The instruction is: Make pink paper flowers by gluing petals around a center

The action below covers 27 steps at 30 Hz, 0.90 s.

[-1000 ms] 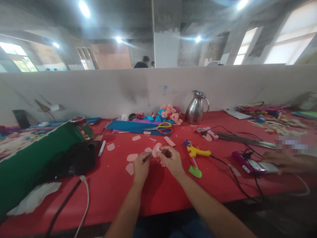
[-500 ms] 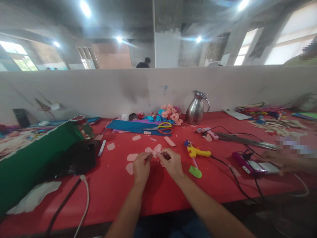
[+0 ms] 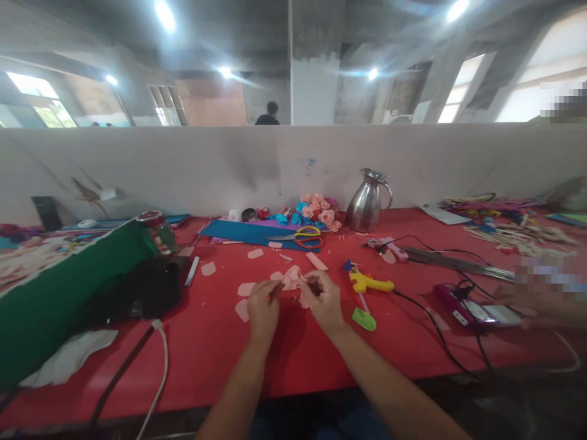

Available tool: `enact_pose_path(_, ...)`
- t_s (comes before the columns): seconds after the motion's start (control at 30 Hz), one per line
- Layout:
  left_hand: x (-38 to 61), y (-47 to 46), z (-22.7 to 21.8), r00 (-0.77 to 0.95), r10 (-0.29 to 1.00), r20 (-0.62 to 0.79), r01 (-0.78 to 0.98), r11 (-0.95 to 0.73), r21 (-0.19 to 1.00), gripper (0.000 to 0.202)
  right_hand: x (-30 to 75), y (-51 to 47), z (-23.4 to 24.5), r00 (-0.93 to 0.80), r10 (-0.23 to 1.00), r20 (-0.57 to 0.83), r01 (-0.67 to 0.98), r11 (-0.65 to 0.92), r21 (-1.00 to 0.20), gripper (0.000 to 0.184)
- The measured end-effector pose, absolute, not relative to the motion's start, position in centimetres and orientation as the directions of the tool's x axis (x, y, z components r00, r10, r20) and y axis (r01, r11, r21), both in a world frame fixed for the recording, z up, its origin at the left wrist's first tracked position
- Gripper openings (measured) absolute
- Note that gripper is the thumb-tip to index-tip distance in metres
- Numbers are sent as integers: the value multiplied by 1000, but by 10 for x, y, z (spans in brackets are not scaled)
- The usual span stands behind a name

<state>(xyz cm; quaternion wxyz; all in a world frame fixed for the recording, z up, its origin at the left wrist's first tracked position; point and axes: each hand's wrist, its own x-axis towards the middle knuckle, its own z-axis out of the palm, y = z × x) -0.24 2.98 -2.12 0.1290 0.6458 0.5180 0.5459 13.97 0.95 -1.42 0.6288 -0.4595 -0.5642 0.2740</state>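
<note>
Between my two hands is a pink paper petal (image 3: pixel 292 278), held above the red table (image 3: pixel 206 360). The fingertips of my left hand (image 3: pixel 265 305) pinch its left edge. Closed on its right side is my right hand (image 3: pixel 323 296), with thumb and forefinger together. Cut pink paper pieces (image 3: pixel 247 289) lie loose around my left hand, and a pink strip (image 3: pixel 316 261) lies just beyond my right hand. A yellow hot glue gun (image 3: pixel 370 283) rests to the right, near a lime-green piece (image 3: pixel 364 319).
Scissors (image 3: pixel 298 237) lie on blue paper (image 3: pixel 233 231), beside crepe-paper flowers (image 3: pixel 321 211). Behind stands a steel jug (image 3: pixel 365 201). Cables run right to a purple power box (image 3: pixel 463 308), near another person's hand (image 3: pixel 518 302). A green board (image 3: pixel 92 287) and lidded jar (image 3: pixel 157 231) stand left.
The view has shifted slightly. My fingers have moved a little apart along the pink petal, and its shape looks more curled. The other person's hand at right has moved slightly.
</note>
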Motion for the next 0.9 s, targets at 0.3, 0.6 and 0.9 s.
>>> enact_pose_path(0.3,-2,30,-24,-96,788,608,629,-425,651,15,140,14,-20,170,851,498,295,438,-849,17)
enact_pose_path(0.6,-2,29,-29,-22,737,675,691,-477,543,15,140,7,-14,73,784,616,440,529,-725,10)
enact_pose_path(0.9,-1,29,-21,52,797,602,593,-510,623,16,149,5,3,111,799,590,329,531,-781,17)
